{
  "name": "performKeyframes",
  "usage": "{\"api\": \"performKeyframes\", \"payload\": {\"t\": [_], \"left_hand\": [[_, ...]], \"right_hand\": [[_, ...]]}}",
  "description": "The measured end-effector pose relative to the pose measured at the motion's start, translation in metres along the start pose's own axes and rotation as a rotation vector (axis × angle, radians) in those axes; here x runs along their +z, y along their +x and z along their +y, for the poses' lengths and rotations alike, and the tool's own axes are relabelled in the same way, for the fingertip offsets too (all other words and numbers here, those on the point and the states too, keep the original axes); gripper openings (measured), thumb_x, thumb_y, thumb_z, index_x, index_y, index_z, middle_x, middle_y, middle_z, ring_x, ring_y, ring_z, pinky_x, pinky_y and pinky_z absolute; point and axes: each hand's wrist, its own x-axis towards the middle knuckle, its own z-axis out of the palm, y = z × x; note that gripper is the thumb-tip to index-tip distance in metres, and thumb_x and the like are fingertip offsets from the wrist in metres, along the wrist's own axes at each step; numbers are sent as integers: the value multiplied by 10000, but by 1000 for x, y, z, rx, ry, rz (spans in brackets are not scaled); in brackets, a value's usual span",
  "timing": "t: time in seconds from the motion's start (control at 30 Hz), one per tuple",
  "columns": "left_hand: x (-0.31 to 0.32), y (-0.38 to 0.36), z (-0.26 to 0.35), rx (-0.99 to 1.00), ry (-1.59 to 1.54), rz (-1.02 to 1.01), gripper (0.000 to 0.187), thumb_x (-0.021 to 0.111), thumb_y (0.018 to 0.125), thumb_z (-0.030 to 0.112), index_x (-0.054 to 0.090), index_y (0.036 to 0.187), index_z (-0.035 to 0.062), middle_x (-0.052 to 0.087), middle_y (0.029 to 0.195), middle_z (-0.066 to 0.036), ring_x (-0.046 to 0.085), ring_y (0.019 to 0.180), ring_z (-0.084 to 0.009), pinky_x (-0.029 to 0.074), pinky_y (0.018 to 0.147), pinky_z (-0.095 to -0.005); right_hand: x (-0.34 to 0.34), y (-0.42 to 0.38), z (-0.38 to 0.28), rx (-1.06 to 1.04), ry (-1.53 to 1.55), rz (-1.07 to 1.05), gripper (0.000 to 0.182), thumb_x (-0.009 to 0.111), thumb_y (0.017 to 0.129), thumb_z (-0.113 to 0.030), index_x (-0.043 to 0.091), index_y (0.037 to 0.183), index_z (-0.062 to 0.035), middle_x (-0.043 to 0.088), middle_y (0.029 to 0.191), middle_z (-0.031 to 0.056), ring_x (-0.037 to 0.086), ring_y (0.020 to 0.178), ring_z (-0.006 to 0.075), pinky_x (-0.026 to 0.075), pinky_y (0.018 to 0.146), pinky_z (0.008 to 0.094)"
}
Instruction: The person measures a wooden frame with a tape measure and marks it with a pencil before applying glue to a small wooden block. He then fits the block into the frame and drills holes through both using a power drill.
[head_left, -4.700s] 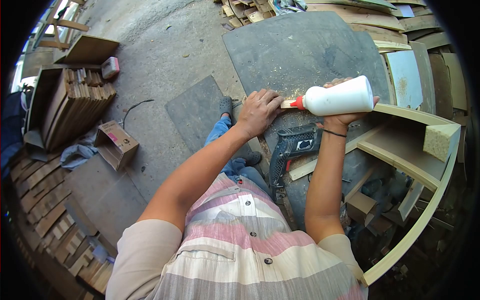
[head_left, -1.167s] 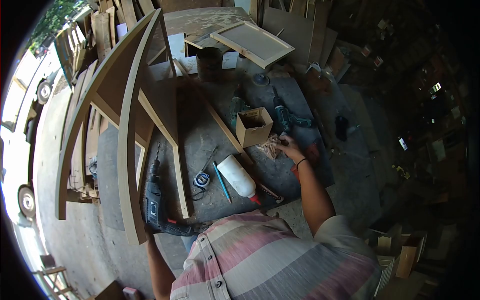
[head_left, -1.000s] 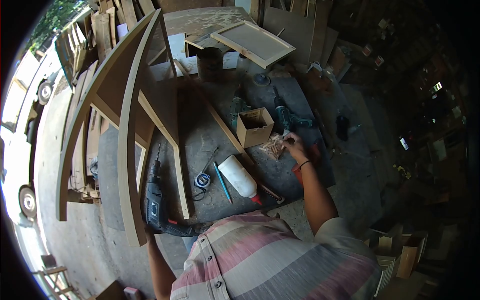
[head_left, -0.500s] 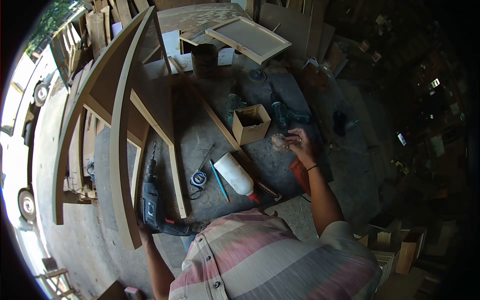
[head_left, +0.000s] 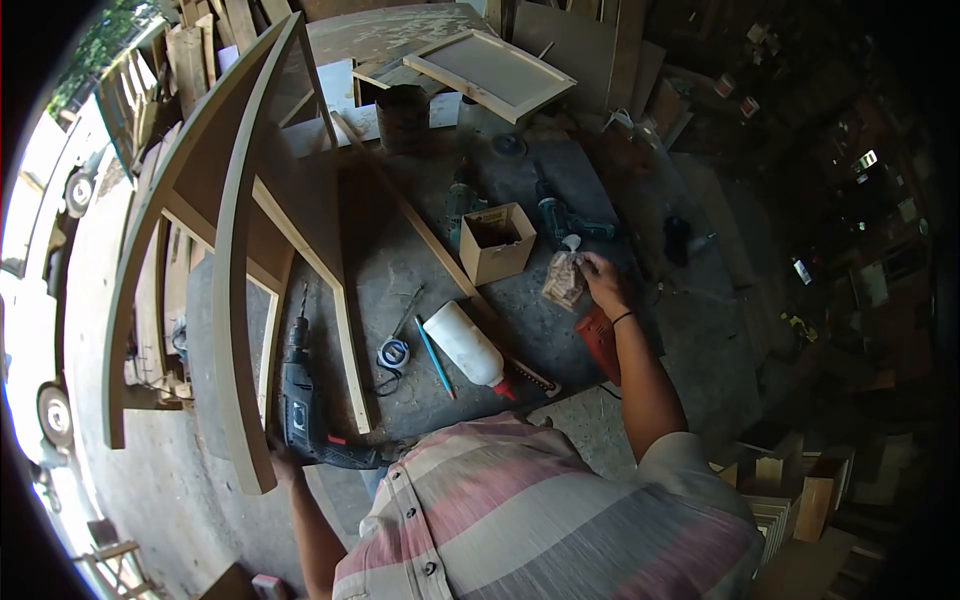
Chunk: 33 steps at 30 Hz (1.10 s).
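Observation:
My right hand [head_left: 605, 285] pinches the neck of a small clear plastic bag [head_left: 564, 283] filled with light brown pieces that look like wooden dowels. The bag is over the dark worktable, beside an open cardboard box [head_left: 498, 245]. Under my right wrist lies a red tool [head_left: 598, 345], partly covered by the arm. On the other side, my left hand [head_left: 285, 465] is at the lower end of a curved wooden frame [head_left: 232, 260]; its fingers are hidden. Close to that hand lies a corded drill [head_left: 300, 405] with a bit fitted.
A white glue bottle [head_left: 465, 345], a blue pencil [head_left: 434, 358] and a tape measure [head_left: 394, 353] lie on the worktable [head_left: 400, 260]. Two cordless drills, one here [head_left: 565, 215], are behind the box. Farther back are a dark can [head_left: 403, 118] and a framed panel [head_left: 490, 72].
My right hand has turned and now holds the bag by its top, so the bag hangs more upright and shows more fully. The view has shifted slightly; the left hand stays at the frame.

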Motion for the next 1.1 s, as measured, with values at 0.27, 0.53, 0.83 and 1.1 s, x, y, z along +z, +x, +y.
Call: {"api": "performKeyframes", "payload": {"t": [0.27, 0.53, 0.83, 1.1], "left_hand": [[-3, 0, 5, 7, -39, 2, 247, 576, 942, 111, 597, 1133, -44, 587, 1102, -191, 596, 973, -386, 475, 805, -449], [-8, 0, 14, 3, -63, -22, 288, 591, 957, 187, 609, 1129, -43, 592, 1090, -190, 596, 968, -380, 474, 799, -436], [-10, 0, 16, -25, 7, -37, 288, 596, 946, 175, 607, 1139, -39, 595, 1089, -195, 594, 974, -382, 466, 813, -445], [-7, -2, 12, 9, 78, -22, 279, 592, 947, 162, 607, 1140, -38, 597, 1093, -188, 598, 969, -379, 471, 810, -446]], "right_hand": [[-8, 7, -2, 4, 227, -26, 238, 490, 1016, -134, 616, 1151, 15, 659, 1013, 29, 591, 931, 100, 460, 812, 264], [-8, 5, -5, -40, 434, -48, 242, 511, 1024, -203, 615, 1123, -8, 629, 1012, 11, 549, 917, 87, 450, 808, 256], [-9, 10, -10, -85, 233, -90, 268, 558, 1003, -261, 632, 1046, -7, 638, 904, 24, 555, 837, 102, 450, 765, 274], [14, 11, 21, 2, -70, 17, 225, 583, 879, -1, 559, 1098, -44, 678, 970, 142, 656, 954, 325, 486, 858, 393]]}}
